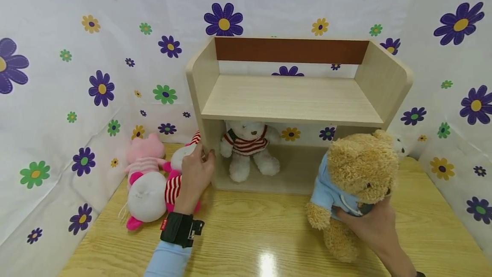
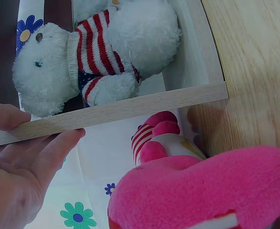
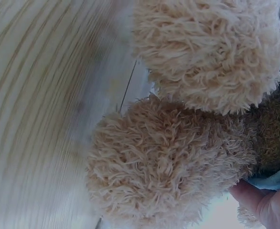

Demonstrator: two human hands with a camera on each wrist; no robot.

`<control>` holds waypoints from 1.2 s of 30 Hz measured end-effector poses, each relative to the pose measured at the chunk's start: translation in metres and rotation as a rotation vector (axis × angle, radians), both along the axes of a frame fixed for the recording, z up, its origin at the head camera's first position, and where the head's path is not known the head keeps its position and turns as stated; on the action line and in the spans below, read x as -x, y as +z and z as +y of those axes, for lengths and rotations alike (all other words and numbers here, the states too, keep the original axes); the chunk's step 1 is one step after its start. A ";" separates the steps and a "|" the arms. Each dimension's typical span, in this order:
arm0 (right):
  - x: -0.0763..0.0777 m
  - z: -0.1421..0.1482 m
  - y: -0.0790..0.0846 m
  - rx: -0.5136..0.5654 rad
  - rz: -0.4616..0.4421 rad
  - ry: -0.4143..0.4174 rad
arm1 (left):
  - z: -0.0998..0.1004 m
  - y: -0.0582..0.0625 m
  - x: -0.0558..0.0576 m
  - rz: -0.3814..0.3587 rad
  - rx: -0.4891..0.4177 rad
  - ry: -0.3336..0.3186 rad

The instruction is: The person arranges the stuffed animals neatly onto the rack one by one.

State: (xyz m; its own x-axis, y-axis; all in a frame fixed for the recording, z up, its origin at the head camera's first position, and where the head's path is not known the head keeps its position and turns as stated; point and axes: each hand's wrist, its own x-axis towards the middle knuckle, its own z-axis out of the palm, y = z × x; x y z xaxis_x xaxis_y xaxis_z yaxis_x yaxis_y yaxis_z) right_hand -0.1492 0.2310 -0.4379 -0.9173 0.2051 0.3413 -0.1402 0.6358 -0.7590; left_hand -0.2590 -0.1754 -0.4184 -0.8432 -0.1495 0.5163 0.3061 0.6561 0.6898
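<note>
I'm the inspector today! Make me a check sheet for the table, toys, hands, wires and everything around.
Surface: wooden table, bright glare spot.
Job's things: brown teddy in a blue top; shelf with a white bear sitting in its lower level.
Clutter: pink and white plush toys left of the shelf.
Grippers: left hand pinches the shelf's side edge; right hand holds the teddy.
Cables: nothing seen.
Surroundings: white flowered cloth.

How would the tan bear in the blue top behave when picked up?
The tan bear is probably soft and squashy, given its shaggy plush. That fur and the cloth blue top look unlikely to slip. Its large head could make it top-heavy and apt to tip.
</note>
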 end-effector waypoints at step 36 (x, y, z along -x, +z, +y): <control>0.086 -0.059 -0.019 0.157 0.050 0.033 | 0.000 -0.002 0.000 -0.039 -0.019 -0.002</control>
State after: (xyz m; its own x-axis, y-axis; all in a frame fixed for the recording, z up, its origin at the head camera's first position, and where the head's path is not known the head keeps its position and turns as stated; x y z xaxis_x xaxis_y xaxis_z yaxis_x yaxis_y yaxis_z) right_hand -0.2356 0.1716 -0.4572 -0.9072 0.2294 0.3526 -0.1992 0.5040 -0.8404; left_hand -0.2594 -0.1758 -0.4204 -0.8633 -0.1568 0.4798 0.2800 0.6421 0.7136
